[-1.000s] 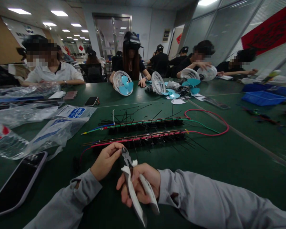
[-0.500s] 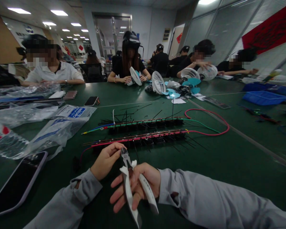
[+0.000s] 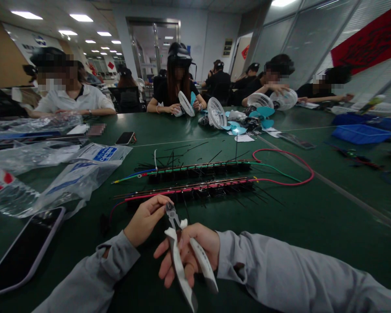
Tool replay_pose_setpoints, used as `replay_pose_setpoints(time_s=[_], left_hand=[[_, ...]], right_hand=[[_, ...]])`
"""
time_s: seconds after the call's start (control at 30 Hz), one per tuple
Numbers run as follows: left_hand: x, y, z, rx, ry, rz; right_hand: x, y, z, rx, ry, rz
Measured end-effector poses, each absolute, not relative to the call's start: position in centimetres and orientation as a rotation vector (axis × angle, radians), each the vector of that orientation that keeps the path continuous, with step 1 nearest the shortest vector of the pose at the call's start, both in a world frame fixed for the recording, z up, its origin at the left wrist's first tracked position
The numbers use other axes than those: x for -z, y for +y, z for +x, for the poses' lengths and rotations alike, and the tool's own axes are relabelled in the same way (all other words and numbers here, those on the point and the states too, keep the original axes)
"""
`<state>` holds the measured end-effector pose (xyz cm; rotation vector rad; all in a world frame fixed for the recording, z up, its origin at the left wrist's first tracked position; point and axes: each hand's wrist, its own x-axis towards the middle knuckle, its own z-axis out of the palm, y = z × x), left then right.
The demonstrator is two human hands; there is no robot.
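Note:
My right hand (image 3: 195,250) holds diagonal cutters (image 3: 180,256) with white-grey handles, which are spread apart across the palm. Their metal jaws point up and away, close to the fingertips of my left hand (image 3: 146,219). Thumb and fingers of that left hand are pinched together at the near edge of the front wire bundle (image 3: 195,189); what lies between them is hidden. This bundle carries a red wire and many black cable tie tails. Behind it lies a second bundle (image 3: 202,167) with green and blue wires and more black tails sticking out.
A phone (image 3: 26,248), a water bottle (image 3: 11,195) and plastic bags (image 3: 84,169) lie on the left. Across the green table (image 3: 313,230), people handle white fan parts (image 3: 217,113) and blue blades. Blue trays (image 3: 361,134) stand at the right. A red cable (image 3: 313,171) loops beside the bundles.
The fingers of my right hand have curled slightly and the cutters' handle ends have shifted a little to the right. My left hand stays in place.

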<state>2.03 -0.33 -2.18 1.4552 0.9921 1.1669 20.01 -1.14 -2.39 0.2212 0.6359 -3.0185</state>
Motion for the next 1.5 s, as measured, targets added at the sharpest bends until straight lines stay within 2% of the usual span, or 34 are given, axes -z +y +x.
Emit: replay_pose_setpoints(time_s=[0.57, 1.5], left_hand=[[2.2, -0.3, 1.9, -1.159, 1.002, 1.477], [2.2, -0.4, 1.9, -1.136, 0.98, 1.475]], right_hand=[[0.8, -1.5, 20.5, 2.997, 0.64, 0.501], [1.9, -1.3, 20.4, 3.048, 0.708, 0.358]])
